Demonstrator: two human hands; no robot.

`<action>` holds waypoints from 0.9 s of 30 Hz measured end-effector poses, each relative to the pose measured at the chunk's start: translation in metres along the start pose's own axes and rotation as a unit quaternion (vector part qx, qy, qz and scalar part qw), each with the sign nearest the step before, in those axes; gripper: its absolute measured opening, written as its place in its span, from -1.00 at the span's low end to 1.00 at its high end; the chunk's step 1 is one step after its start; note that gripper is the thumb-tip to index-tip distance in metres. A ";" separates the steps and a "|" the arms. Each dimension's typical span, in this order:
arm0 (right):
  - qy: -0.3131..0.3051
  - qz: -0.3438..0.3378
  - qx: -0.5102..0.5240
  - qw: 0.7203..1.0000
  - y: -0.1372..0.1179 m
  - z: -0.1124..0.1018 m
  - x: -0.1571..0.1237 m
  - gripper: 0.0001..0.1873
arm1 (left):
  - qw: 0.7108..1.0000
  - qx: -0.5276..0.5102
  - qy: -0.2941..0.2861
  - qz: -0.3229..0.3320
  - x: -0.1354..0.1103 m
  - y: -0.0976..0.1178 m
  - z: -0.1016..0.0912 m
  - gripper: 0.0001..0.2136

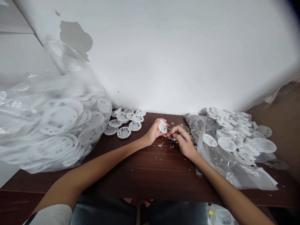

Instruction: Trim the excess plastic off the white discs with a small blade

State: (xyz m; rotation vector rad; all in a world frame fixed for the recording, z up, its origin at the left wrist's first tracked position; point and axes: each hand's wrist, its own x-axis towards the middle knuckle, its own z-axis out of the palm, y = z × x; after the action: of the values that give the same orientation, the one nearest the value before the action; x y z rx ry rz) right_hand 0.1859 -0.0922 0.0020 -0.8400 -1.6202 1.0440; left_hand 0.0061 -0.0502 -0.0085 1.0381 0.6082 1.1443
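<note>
In the head view, my left hand (156, 132) is closed around a white slotted plastic disc (162, 126), held tilted above the table. My right hand (183, 140) grips a slim tool with a purple handle (182, 136). The tool's thin metal shaft points left and reaches the disc's face; whether its tip touches is too small to tell. Tiny silvery bits (187, 128) lie heaped beside and behind my right hand, and white scraps are scattered beneath both hands.
A large clear bag full of white discs (58, 120) stands at the left. Several loose discs (124, 132) lie between it and my left hand. To the right, more discs (227, 144) are piled on a flat plastic bag (217, 164). A white wall (168, 62) rises behind the dark wooden table (140, 175).
</note>
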 end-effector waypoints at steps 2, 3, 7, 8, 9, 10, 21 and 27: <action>0.001 0.001 0.000 1.000 0.001 0.000 0.000 -0.90 | 1.000 -0.001 0.000 0.001 0.000 0.001 0.000 -0.56; 0.003 0.001 -0.002 1.000 0.001 0.001 0.000 -0.89 | 1.000 -0.002 -0.001 0.002 -0.001 0.001 0.000 -0.56; 0.006 -0.001 -0.005 1.000 0.000 0.001 0.000 -0.89 | 1.000 -0.007 -0.007 0.006 -0.001 0.002 0.000 -0.56; 0.006 -0.002 -0.006 1.000 -0.001 0.002 0.000 -0.89 | 1.000 -0.009 -0.007 0.005 -0.001 0.001 -0.001 -0.55; 0.006 -0.004 -0.008 1.000 -0.002 0.002 0.000 -0.88 | 1.000 -0.012 -0.007 0.002 -0.001 0.001 -0.001 -0.55; 0.006 -0.006 -0.013 1.000 -0.003 0.002 0.000 -0.87 | 1.000 -0.015 -0.006 -0.001 0.000 0.000 -0.002 -0.55; -0.001 -0.025 -0.070 0.997 -0.004 0.009 0.000 -0.80 | 1.000 -0.001 -0.011 0.003 -0.002 -0.001 -0.001 -0.61; -0.012 -0.032 -0.064 0.997 -0.009 0.003 0.003 -0.79 | 1.000 0.006 -0.025 0.016 -0.002 0.001 0.000 -0.60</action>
State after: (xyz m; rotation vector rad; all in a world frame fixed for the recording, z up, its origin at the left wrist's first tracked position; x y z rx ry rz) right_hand 0.1824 -0.0936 0.0111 -0.8582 -1.7381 0.9167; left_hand 0.0050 -0.0524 -0.0080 1.0872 0.5604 1.1408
